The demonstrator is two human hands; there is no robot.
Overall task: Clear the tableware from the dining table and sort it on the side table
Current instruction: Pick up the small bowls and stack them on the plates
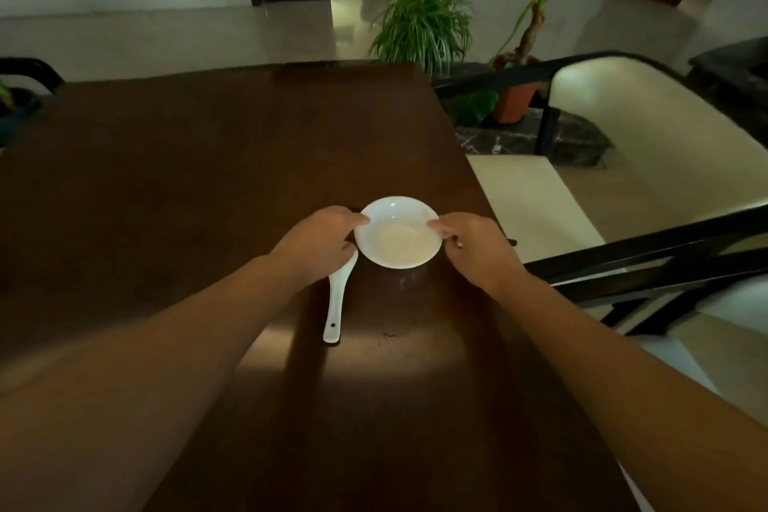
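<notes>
A small white dish (399, 233) sits near the right side of the dark wooden dining table (187, 162). My left hand (318, 241) pinches its left rim and my right hand (473, 247) pinches its right rim. A white ceramic spoon (337, 303) lies on the table just left of the dish, its bowl partly hidden under my left hand. A dark thin object (509, 241), possibly chopsticks, pokes out from behind my right hand; I cannot tell more.
Two cream-cushioned chairs with black frames (623, 129) stand at the table's right edge. Potted plants (424, 25) stand beyond the far right corner. A dark chair back (29, 71) shows at the far left.
</notes>
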